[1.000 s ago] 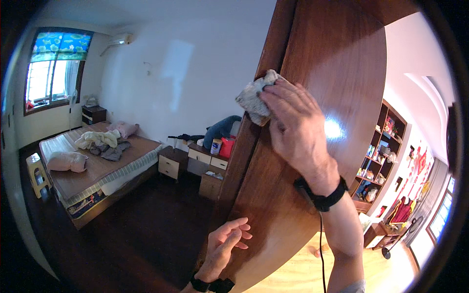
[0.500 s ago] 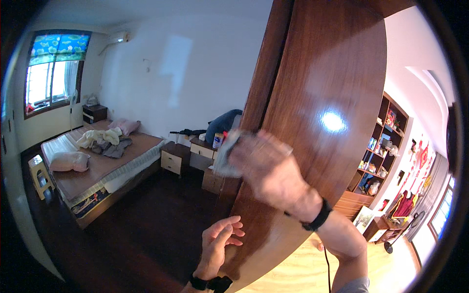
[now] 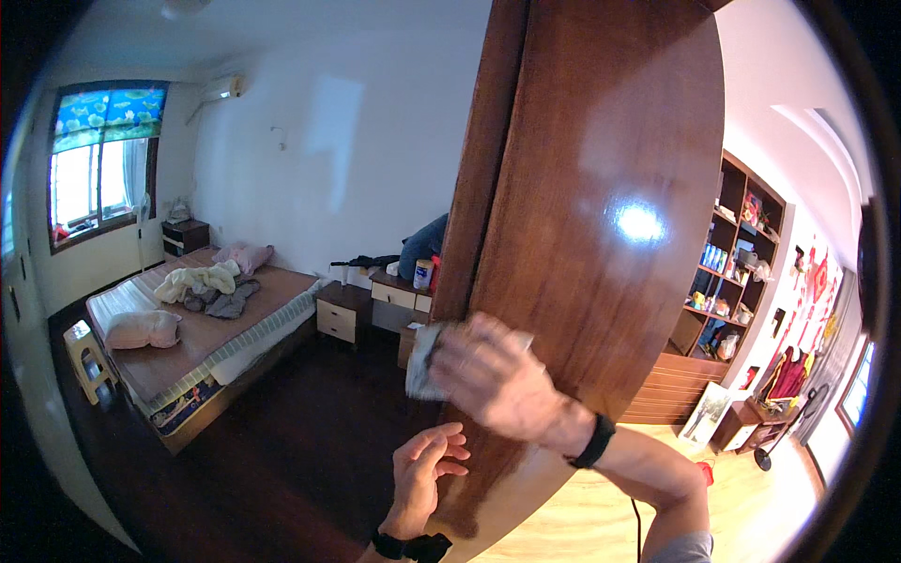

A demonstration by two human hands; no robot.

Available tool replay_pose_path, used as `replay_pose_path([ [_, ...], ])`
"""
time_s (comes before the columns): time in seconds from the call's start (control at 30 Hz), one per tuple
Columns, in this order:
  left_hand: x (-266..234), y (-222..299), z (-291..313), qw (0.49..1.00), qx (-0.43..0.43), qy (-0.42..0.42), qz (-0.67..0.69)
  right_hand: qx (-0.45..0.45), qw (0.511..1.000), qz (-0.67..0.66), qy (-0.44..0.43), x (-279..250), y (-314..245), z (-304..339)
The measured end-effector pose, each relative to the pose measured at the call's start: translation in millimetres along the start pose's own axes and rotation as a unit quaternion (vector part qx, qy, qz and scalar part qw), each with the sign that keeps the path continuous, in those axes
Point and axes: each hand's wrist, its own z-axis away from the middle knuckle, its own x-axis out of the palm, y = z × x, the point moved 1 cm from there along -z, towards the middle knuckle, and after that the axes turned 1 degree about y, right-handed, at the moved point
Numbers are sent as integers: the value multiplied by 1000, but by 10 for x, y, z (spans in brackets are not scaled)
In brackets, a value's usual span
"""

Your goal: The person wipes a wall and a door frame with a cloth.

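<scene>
My right hand (image 3: 502, 385), a dark band at its wrist, presses a pale grey cloth (image 3: 422, 368) against the glossy dark brown wood panel (image 3: 582, 253). The cloth hangs out past the panel's left edge and shows again at the fingertips; the part under the palm is hidden. Below it, my left hand (image 3: 420, 474) is raised beside the lower edge of the wood, its fingers loosely bent and apart. Nothing is in this hand, and I cannot tell whether it touches the wood.
On the left is a bedroom with a bed (image 3: 239, 342), a yellowish stool (image 3: 89, 361) and a nightstand (image 3: 338, 314). A tub-shaped container (image 3: 423, 274) stands on a small cabinet. Past the panel on the right are a filled shelf unit (image 3: 727, 267) and a standing fan (image 3: 765, 458).
My right hand and the cloth have slid down along the wood panel. My left hand has hardly moved. The whole view has shifted a little.
</scene>
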Motion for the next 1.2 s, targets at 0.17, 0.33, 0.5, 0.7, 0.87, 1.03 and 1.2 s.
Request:
replay_pose_path([
  [0.17, 54, 13, 41, 1000, 3, 8, -12, 165, 968, 129, 136, -589, 548, -250],
  [0.33, 94, -73, 17, 1000, -3, 5, -9, 102, 993, 32, 50, -52, 23, 96],
  [0.5, 63, -192, -36, 1000, 15, -9, 17, 38, 999, -6, -38, 81, -338, 265],
  [0.7, 81, -130, 27, 999, 22, 37, -17, 204, 969, 97, 104, -470, 340, -84],
  [0.87, 128, -173, 23, 1000, 24, 20, 1, 197, 977, 27, 75, -167, 47, 149],
  [1.03, 113, -361, -34, 998, 50, -3, 23, 66, 994, -79, -35, 123, -438, 551],
  [1.2, 292, -280, 41, 999, 25, 29, -17, 169, 981, 30, 90, -451, 183, 356],
])
